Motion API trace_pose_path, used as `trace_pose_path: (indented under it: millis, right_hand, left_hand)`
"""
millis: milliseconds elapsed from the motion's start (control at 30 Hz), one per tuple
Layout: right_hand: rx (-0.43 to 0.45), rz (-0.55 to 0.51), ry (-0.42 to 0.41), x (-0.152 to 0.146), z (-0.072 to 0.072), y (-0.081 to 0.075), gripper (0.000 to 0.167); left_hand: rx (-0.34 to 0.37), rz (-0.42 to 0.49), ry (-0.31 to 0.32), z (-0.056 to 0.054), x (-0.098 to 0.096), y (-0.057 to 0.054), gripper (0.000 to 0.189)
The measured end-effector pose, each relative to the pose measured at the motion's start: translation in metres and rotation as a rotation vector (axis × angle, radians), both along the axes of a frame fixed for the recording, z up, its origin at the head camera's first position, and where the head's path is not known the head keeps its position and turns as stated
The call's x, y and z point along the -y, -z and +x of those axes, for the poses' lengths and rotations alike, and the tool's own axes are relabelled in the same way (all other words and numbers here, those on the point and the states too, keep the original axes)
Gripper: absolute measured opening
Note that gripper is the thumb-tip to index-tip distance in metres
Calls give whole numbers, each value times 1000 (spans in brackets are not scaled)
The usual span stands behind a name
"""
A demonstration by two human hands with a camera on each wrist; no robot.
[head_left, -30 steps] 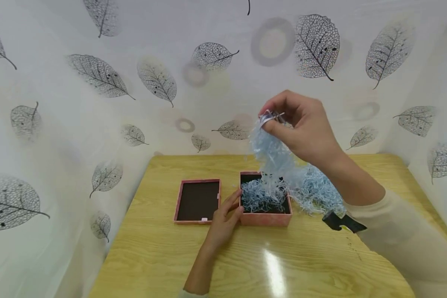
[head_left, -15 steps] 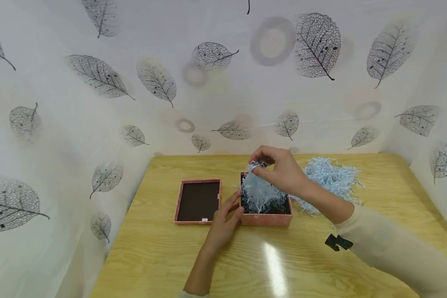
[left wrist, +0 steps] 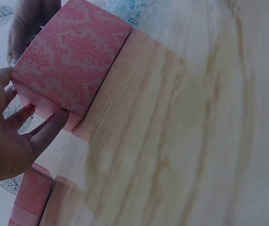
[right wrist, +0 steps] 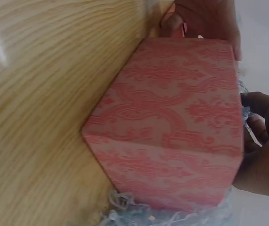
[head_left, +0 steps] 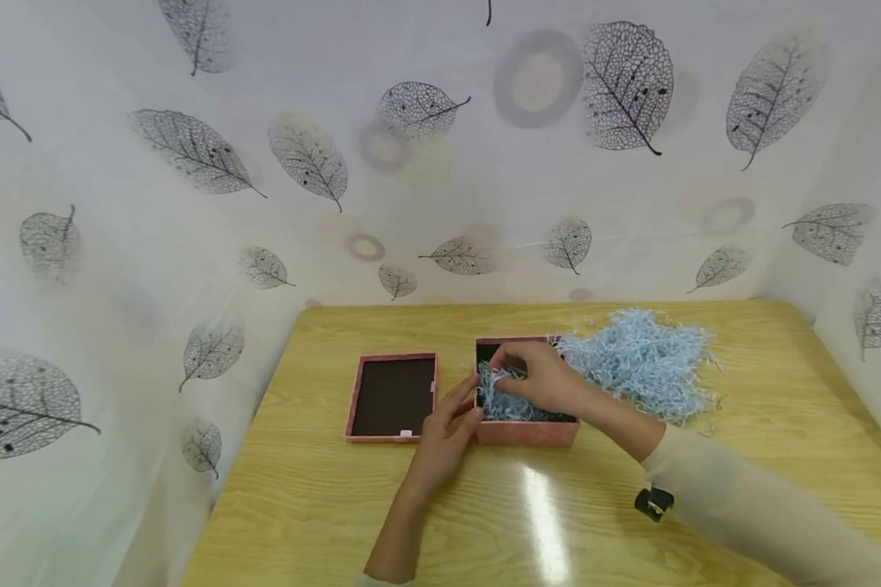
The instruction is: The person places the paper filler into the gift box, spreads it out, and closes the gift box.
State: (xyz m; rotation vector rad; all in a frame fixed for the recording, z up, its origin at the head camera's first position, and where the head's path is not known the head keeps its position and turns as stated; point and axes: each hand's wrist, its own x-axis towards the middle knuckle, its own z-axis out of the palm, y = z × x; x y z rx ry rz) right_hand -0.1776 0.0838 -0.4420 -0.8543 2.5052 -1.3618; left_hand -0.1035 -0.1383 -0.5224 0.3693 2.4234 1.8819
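Note:
A pink patterned box (head_left: 526,433) with a dark inside stands on the table, blue shredded paper (head_left: 512,407) lying in it. My left hand (head_left: 440,447) rests against its left side; the left wrist view shows the straight fingers (left wrist: 49,129) touching the small side wall. Inside the box opening, my right hand (head_left: 545,377) pinches a bit of the shredded paper, a whitish strand showing at the fingertips. The right wrist view has that hand (right wrist: 266,150) behind the box's upper edge, its fingertips partly hidden. A loose heap of shredded paper (head_left: 649,359) lies right of the box.
A pink-rimmed box lid (head_left: 394,398) with a dark inside lies left of the box, close to my left hand. The wooden table (head_left: 323,497) runs back to a leaf-patterned curtain (head_left: 440,179). A small black device (head_left: 654,503) sits at my right sleeve.
My right hand has come down from above the box into it, lowering the hanging clump of shredded paper. The left hand stays against the box, and the lid has not moved.

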Motion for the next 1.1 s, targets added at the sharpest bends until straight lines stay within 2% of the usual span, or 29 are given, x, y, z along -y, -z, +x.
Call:
trace_pose_path:
  millis: [133, 233, 333, 500, 667, 867, 967, 1100]
  right_hand:
    - [-4, 59, -35, -2, 0, 14, 15]
    - [-32, 73, -55, -5, 0, 18, 18]
    - [-49, 52, -51, -10, -1, 12, 24]
    - [-30, 8, -4, -27, -9, -7, 32]
    - [-5, -21, 99, -59, -19, -25, 31]
    - [27, -47, 247, -112, -22, -33, 33]
    - [14, -56, 327, -141, -24, -30, 33]
    - [-8, -52, 457, -179, -33, -14, 38]
  left_hand:
    - [5, -4, 2, 1, -1, 0, 53]
    - [1, -7, 3, 2, -1, 0, 52]
    - [-13, -6, 9, 1, -2, 0, 52]
    - [-32, -10, 9, 0, -3, 0, 53]
    - [-41, -10, 6, -1, -3, -2, 54]
    - [-32, -11, 4, -1, -4, -1, 54]
    - [-30, -16, 9, -1, -4, 1, 54]
    - [-25, -23, -12, 1, -3, 1, 54]
